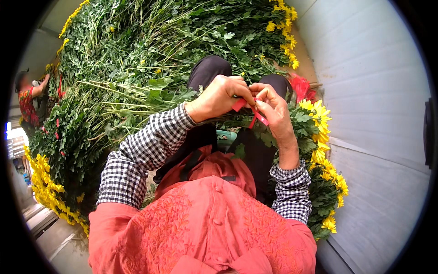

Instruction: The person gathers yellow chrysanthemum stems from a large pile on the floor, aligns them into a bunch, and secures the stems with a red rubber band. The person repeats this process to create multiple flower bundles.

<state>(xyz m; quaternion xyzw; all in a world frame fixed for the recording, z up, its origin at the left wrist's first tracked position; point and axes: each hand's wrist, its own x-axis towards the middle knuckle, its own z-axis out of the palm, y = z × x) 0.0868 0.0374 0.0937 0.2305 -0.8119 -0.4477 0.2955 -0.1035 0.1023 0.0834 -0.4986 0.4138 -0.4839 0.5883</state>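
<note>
Over my knees, my left hand (pixel 223 97) and my right hand (pixel 276 112) meet, thumbs and fingertips pinched together. Between them is a pink-red ribbon (pixel 261 118); one piece sticks out under the left fingers and a loose end hangs below the right thumb. Whether it is knotted is too small to tell. Just beneath the hands are green leafy stems, and to the left of my left hand lie several cut stems (pixel 123 98). Right of my right hand runs a row of yellow chrysanthemums (pixel 320 132) on leafy stems.
A large heap of leafy flower stems (pixel 137 41) fills the area ahead and left, edged with yellow blooms (pixel 45 187). Crumpled red plastic (pixel 302 88) lies beyond my right hand. A pale wall (pixel 374 91) stands at the right. Another person (pixel 29 100) is at the far left.
</note>
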